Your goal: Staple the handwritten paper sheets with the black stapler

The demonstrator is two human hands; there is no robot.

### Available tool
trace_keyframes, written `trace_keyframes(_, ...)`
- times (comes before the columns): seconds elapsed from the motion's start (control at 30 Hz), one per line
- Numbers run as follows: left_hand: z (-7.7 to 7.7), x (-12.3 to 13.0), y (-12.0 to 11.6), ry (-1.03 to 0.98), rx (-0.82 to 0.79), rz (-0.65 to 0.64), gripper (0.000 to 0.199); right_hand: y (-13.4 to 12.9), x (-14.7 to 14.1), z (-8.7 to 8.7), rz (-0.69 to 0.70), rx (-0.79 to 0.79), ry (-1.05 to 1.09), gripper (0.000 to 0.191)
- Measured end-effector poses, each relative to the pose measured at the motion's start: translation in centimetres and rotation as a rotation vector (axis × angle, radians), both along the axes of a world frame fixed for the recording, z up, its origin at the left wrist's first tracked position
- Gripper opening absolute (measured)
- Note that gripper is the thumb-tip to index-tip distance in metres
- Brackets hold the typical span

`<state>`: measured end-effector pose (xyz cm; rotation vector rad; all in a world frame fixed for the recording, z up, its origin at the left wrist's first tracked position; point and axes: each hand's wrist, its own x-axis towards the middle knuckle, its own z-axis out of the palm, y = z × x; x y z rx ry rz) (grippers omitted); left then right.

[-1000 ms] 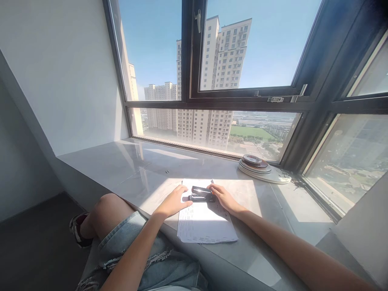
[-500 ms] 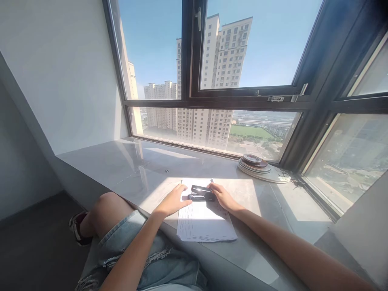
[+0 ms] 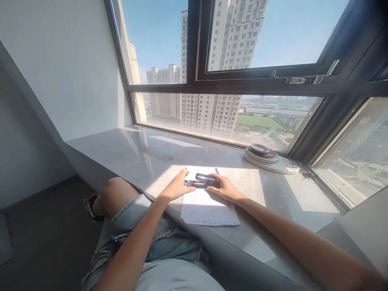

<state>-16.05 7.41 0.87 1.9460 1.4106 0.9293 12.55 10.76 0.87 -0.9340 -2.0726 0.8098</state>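
A black stapler (image 3: 203,180), its top arm raised a little from its base, is held above a stack of white paper (image 3: 209,208) with rows of small marks along its left and lower edges. My right hand (image 3: 223,188) is wrapped round the stapler's right end. My left hand (image 3: 178,186) grips the left end of the base between thumb and fingers, over the left side of the paper. Whether the stapler touches the paper cannot be made out.
Stacked plates (image 3: 262,155) stand on the sill (image 3: 145,155) at the right, by the window frame (image 3: 224,88). Two tiny dark bits (image 3: 171,159) lie behind the paper. My bent knee (image 3: 117,196) is at the sill's front edge, left.
The camera view has shifted, so the window and sill appear higher. My right thumb now shows along the stapler's front side. My left hand remains at its left end.
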Motion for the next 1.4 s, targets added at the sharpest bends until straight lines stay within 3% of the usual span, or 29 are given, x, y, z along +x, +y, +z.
trace_keyframes(0.1, 0.1, 0.1, 0.0, 0.01, 0.046, 0.008, 0.086, -0.4, 0.0, -0.2, -0.039, 0.117, -0.06, 0.031)
trace_keyframes(0.17, 0.2, 0.4, 0.1, -0.053, 0.109, 0.079, 0.091, -0.8, 0.1, -0.3, -0.08, 0.193, -0.057, 0.028)
trace_keyframes(0.27, 0.1, 1.0, 0.2, -0.437, 0.158, 0.277, 0.067, -1.1, 0.0, -0.7, -0.167, 0.329, -0.027, 0.029)
trace_keyframes(0.33, -0.1, 1.5, 0.3, -0.768, 0.054, 0.346, 0.048, -1.1, -0.1, -0.9, -0.179, 0.424, -0.027, 0.029)
trace_keyframes(0.4, -0.3, 2.1, 0.3, -0.976, -0.124, 0.321, 0.045, -1.1, -0.1, -1.1, -0.137, 0.533, -0.046, 0.031)
trace_keyframes(0.5, -0.5, 2.8, 0.3, -1.015, -0.301, 0.171, 0.051, -1.2, 0.0, -1.3, -0.038, 0.653, -0.102, 0.034)
trace_keyframes(0.6, -0.6, 3.3, 0.1, -0.95, -0.34, 0.058, 0.053, -1.5, 0.3, -1.6, 0.041, 0.689, -0.154, 0.036)
trace_keyframes(0.77, -1.3, 3.6, -0.3, -0.933, -0.343, 0.093, 0.032, -1.5, 0.4, -1.9, 0.086, 0.746, -0.169, 0.04)
trace_keyframes(0.93, -1.7, 4.0, -1.2, -0.947, -0.192, 0.264, 0.031, -1.4, -0.3, -1.4, -0.154, 0.663, -0.063, 0.032)
trace_keyframes(1.03, -1.1, 4.0, -1.9, -0.955, 0.044, 0.371, 0.034, -1.3, -0.6, -0.8, -0.273, 0.468, -0.01, 0.025)
trace_keyframes(1.17, 0.4, 4.0, -2.9, -0.932, 0.317, 0.46, 0.036, -1.1, -0.9, -0.4, -0.272, 0.204, 0.035, 0.028)
trace_keyframes(1.3, 2.3, 4.8, -4.4, -0.753, 0.287, 0.452, 0.037, -0.7, -1.0, -0.6, -0.179, 0.075, -0.039, 0.028)
trace_keyframes(1.4, 3.6, 5.8, -5.6, -0.62, 0.178, 0.388, 0.037, -0.6, -0.7, -0.4, -0.143, 0.163, -0.086, 0.038)
